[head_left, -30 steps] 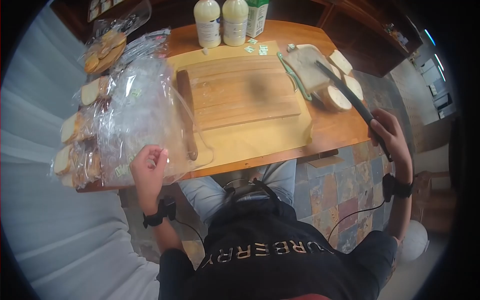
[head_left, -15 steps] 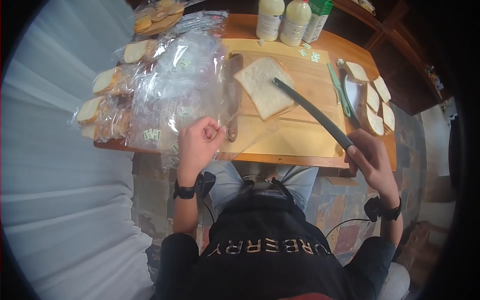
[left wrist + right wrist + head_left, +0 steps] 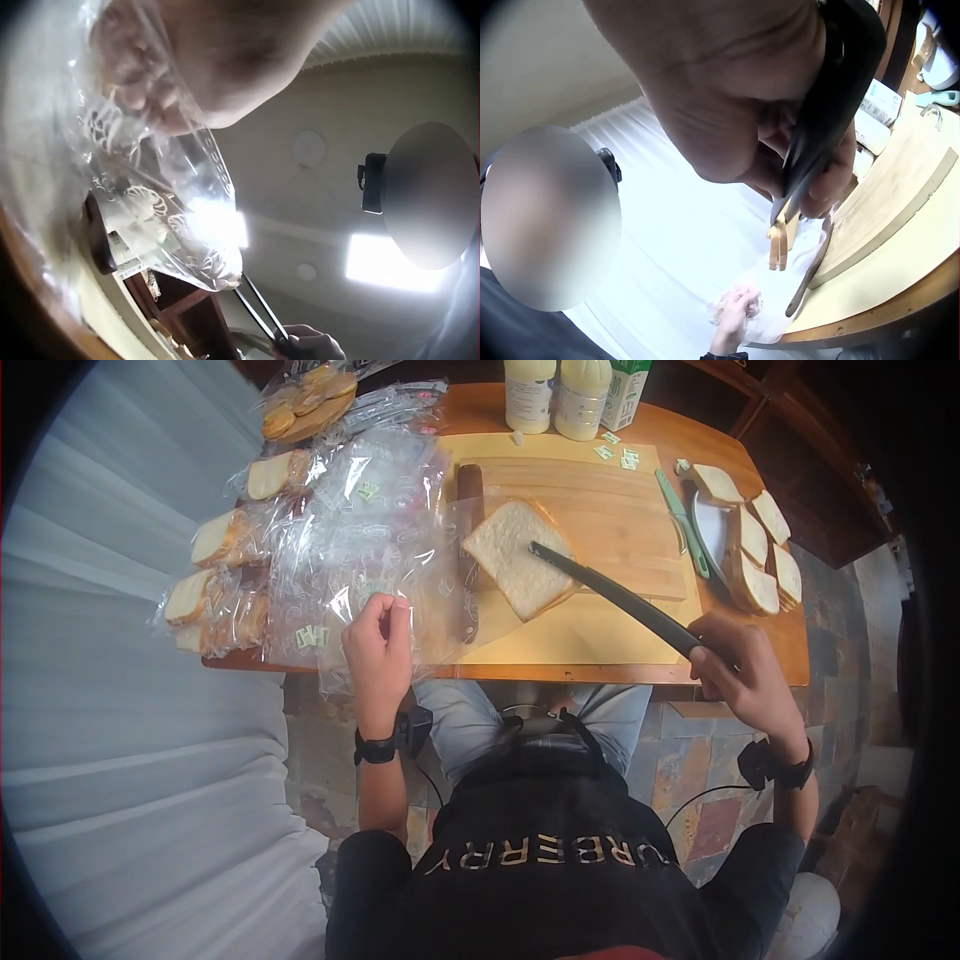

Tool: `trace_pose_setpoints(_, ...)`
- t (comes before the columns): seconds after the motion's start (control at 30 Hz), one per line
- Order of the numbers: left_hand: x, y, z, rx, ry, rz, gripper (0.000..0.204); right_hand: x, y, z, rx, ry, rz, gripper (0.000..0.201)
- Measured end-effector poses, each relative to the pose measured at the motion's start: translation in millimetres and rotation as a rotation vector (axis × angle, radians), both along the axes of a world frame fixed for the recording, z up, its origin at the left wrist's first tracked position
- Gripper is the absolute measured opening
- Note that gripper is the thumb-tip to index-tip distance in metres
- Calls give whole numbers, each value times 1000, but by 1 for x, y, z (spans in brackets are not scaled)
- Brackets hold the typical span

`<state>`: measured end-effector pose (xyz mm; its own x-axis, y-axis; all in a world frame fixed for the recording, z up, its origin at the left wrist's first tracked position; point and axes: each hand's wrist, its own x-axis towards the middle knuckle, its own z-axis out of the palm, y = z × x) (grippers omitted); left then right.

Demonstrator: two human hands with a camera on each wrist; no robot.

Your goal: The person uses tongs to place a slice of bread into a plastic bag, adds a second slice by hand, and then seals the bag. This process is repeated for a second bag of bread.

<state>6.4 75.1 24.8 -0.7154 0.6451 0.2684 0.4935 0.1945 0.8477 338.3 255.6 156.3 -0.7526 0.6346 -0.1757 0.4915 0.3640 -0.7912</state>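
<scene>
My right hand (image 3: pixel 745 670) grips a pair of black tongs (image 3: pixel 625 602), which clamp a sandwich (image 3: pixel 515 560) of sliced white bread by its middle. From the right wrist view, two bread slices (image 3: pixel 778 251) show side by side at the tongs' tips. My left hand (image 3: pixel 380 645) pinches the edge of a clear plastic bag (image 3: pixel 199 232) with white print, over a pile of similar bags (image 3: pixel 350 530). In the head view the sandwich's left corner overlaps the bag's right edge. Beneath the sandwich lie the wooden cutting board (image 3: pixel 620 500) and a dark rolling pin (image 3: pixel 468 550).
Bagged sandwiches (image 3: pixel 212 537) line the left side. Bread slices (image 3: pixel 752 540) stand around a white plate (image 3: pixel 708 525) at the right, beside a green-handled knife (image 3: pixel 690 535). Two bottles (image 3: pixel 580 400) and a green carton (image 3: pixel 625 390) stand at the back.
The tongs have carried the sandwich from the plate at the right, across the board, to the bag at my left hand. The head view has shifted; my left hand keeps its pinch.
</scene>
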Motion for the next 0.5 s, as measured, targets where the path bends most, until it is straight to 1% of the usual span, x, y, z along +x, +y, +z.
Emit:
trace_pose_setpoints(0.07, 2, 0, 1, -7, 15, 54, 21, 1, 2, 1, 1, 7, 1, 14)
trace_pose_setpoints(0.2, 2, 0, 3, 31, 47, 47, 21, 4, 9, 2, 15, -35, 36, 14)
trace_pose_setpoints(0.27, 4, -1, 6, 21, 61, -22, 20, 1, 12, 2, 16, -47, 49, 15)
trace_pose_setpoints(0.3, 6, 0, 6, 25, 64, -22, 20, -4, 13, 2, -20, -38, 49, 16)
trace_pose_setpoints(0.37, 10, -1, 5, -11, 151, -156, 17, -9, 17, -3, -59, -29, 50, 18)
trace_pose_setpoints(0.4, 13, 0, 7, -11, 153, -155, 17, -12, 20, -9, -68, 0, 61, 18)
trace_pose_setpoints(0.43, 16, 1, 11, -9, 199, -197, 15, -15, 22, -12, -77, 28, 73, 18)
trace_pose_setpoints(0.47, 18, 1, 14, -7, 247, -239, 14, -18, 23, -12, -84, 10, 93, 19)
trace_pose_setpoints(0.5, 18, 1, 14, -9, 250, -234, 14, -21, 23, -15, -84, 13, 98, 19)
